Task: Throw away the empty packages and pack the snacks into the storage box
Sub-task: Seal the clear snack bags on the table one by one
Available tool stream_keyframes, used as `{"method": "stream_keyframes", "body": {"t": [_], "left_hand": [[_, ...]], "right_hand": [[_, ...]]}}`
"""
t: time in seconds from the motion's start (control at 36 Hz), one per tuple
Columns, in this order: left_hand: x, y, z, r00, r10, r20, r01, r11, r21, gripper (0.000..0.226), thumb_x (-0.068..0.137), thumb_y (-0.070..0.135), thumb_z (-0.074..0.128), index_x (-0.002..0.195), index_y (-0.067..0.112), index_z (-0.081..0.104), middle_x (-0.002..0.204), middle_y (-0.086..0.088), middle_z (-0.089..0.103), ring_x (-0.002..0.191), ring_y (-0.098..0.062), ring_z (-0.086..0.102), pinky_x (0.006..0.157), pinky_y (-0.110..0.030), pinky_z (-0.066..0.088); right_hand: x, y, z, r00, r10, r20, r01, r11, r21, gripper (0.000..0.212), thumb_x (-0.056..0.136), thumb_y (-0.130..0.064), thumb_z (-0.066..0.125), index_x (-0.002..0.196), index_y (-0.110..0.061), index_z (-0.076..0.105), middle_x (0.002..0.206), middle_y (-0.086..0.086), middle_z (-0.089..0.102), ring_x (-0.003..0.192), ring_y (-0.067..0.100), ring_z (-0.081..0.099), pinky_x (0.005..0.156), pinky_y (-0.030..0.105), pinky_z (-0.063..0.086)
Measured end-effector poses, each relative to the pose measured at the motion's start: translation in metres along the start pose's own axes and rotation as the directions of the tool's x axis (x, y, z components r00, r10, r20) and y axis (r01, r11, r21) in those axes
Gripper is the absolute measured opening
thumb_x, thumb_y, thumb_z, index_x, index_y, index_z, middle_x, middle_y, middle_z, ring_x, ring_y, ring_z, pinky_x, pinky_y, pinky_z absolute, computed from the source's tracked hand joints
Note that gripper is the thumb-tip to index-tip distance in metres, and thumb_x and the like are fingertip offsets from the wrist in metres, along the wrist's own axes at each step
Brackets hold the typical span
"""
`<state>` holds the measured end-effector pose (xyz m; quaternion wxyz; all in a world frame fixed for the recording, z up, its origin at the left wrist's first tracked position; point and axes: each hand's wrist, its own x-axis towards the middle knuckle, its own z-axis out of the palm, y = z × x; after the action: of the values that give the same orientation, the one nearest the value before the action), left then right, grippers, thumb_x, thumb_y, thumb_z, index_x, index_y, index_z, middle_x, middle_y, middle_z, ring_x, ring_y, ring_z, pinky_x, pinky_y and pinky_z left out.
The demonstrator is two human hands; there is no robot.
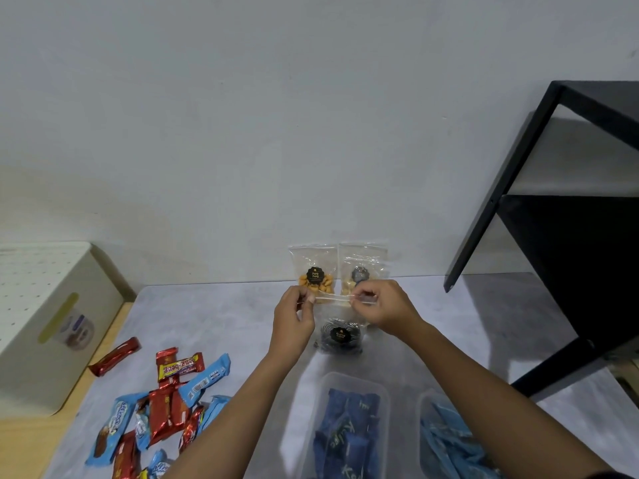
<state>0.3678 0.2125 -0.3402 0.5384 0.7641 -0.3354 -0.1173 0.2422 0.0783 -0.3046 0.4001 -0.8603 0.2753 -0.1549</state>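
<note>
Head view: the left hand (294, 314) and the right hand (382, 305) each pinch one end of the top strip of a clear plastic pouch of dark round snacks (340, 335), thumb against curled fingers. The pouch hangs below the strip; whether its base rests on the grey table top (449, 323) cannot be told.

Step in hand, as judged: closing or checking the top seal before packing.

1. Keep the strip taut and level between both pinches.
2. Press along its full length, end to end, leaving no gap.
3. Hold the pouch upright so the contents stay clear of the seal.
4. Avoid squeezing the body; the contents look brittle.

Just behind, a clear pouch of orange crackers (316, 271) and a clear pouch of pale snacks (361, 267) stand side by side against the wall. Nearer the person sit a clear plastic storage box of dark blue packets (325, 385) and, to its right, a clear plastic storage box of light blue packets (423, 406). A loose heap of red and light blue wrapped bars (162, 409) lies well to the left; whether any is empty cannot be told. Beyond it stands a white perforated bin (45, 305); a black metal shelf frame (539, 160) stands at the right.
</note>
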Motion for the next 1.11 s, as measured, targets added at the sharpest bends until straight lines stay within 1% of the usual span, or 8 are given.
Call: {"method": "stream_keyframes", "body": {"t": [0.08, 0.22, 0.42, 0.58, 0.75, 0.94, 1.03, 1.11], "left_hand": [[0.000, 0.000, 0.001, 1.000, -0.003, 0.001, 0.003, 1.000, 0.000, 0.009, 0.093, 0.011, 0.050, 0.089, 0.011, 0.057, 0.089, -0.004, 0.060, 0.086, -0.016, 0.055, 0.075, -0.030, 0.047], [-0.001, 0.000, -0.001, 1.000, -0.005, 0.003, 0.005, 1.000, -0.003, 0.009, 0.093, 0.010, 0.050, 0.089, 0.011, 0.057, 0.089, -0.003, 0.060, 0.087, -0.015, 0.056, 0.077, -0.033, 0.048], [-0.001, 0.003, 0.001, 1.000, 0.005, 0.014, -0.005, 1.000, 0.003, 0.010, 0.093, 0.008, 0.050, 0.087, 0.013, 0.056, 0.088, -0.002, 0.059, 0.085, -0.016, 0.055, 0.077, -0.034, 0.047], [0.001, 0.004, -0.001, 1.000, 0.005, 0.009, -0.005, 1.000, 0.000, 0.011, 0.092, 0.008, 0.050, 0.086, 0.014, 0.056, 0.087, -0.001, 0.058, 0.084, -0.014, 0.055, 0.077, -0.032, 0.047], [0.001, 0.006, 0.002, 1.000, 0.018, 0.020, -0.018, 1.000, -0.002, 0.011, 0.092, 0.006, 0.049, 0.085, 0.014, 0.054, 0.086, -0.002, 0.057, 0.083, -0.016, 0.055, 0.077, -0.033, 0.047], [0.000, 0.003, 0.000, 1.000, 0.017, 0.020, -0.017, 1.000, -0.002, 0.015, 0.092, 0.006, 0.050, 0.084, 0.017, 0.054, 0.086, -0.001, 0.058, 0.084, -0.015, 0.055, 0.077, -0.030, 0.047], [-0.001, 0.007, 0.001, 0.999, 0.034, 0.028, -0.034, 0.999, -0.004, 0.022, 0.092, 0.005, 0.049, 0.081, 0.024, 0.052, 0.086, 0.000, 0.058, 0.084, -0.016, 0.056, 0.074, -0.024, 0.046], [-0.002, 0.007, 0.002, 0.999, 0.036, 0.038, -0.036, 0.999, -0.006, 0.015, 0.092, 0.006, 0.049, 0.083, 0.017, 0.053, 0.087, -0.003, 0.059, 0.084, -0.017, 0.056, 0.075, -0.025, 0.046]], "right_hand": [[0.001, -0.002, -0.001, 1.000, -0.007, -0.019, 0.006, 1.000, -0.023, 0.009, 0.078, -0.012, 0.065, 0.075, -0.015, 0.072, 0.069, -0.016, 0.064, 0.079, 0.009, 0.064, 0.074, 0.026, 0.050], [0.002, -0.005, -0.002, 0.998, 0.056, 0.027, -0.055, 0.997, -0.051, 0.006, 0.076, -0.021, 0.067, 0.074, -0.024, 0.072, 0.071, -0.019, 0.064, 0.080, 0.007, 0.063, 0.075, 0.027, 0.049], [0.007, -0.008, -0.001, 0.998, 0.051, 0.037, -0.047, 0.995, -0.091, 0.006, 0.076, -0.019, 0.066, 0.077, -0.017, 0.072, 0.078, -0.011, 0.066, 0.081, 0.008, 0.062, 0.079, 0.033, 0.052], [0.009, -0.009, -0.001, 0.995, 0.079, 0.060, -0.073, 0.992, -0.105, 0.007, 0.077, -0.025, 0.066, 0.081, -0.024, 0.071, 0.089, -0.007, 0.071, 0.086, 0.010, 0.064, 0.079, 0.031, 0.052], [0.012, -0.011, 0.002, 0.998, 0.037, 0.051, -0.031, 0.993, -0.114, 0.005, 0.072, -0.022, 0.064, 0.073, -0.020, 0.069, 0.077, -0.003, 0.069, 0.077, 0.018, 0.063, 0.073, 0.039, 0.054], [0.012, -0.017, 0.001, 0.993, 0.065, 0.096, -0.052, 0.990, -0.128, 0.007, 0.077, -0.022, 0.063, 0.073, -0.026, 0.068, 0.084, -0.006, 0.070, 0.082, 0.013, 0.063, 0.074, 0.032, 0.051], [0.013, -0.017, 0.003, 0.993, 0.073, 0.096, -0.062, 0.991, -0.115, 0.009, 0.073, -0.022, 0.063, 0.067, -0.027, 0.067, 0.075, -0.003, 0.068, 0.074, 0.016, 0.063, 0.070, 0.035, 0.053], [0.014, -0.018, 0.004, 0.995, 0.051, 0.089, -0.040, 0.991, -0.131, 0.008, 0.070, -0.021, 0.061, 0.064, -0.024, 0.066, 0.069, 0.000, 0.066, 0.070, 0.020, 0.062, 0.067, 0.039, 0.054]]}}
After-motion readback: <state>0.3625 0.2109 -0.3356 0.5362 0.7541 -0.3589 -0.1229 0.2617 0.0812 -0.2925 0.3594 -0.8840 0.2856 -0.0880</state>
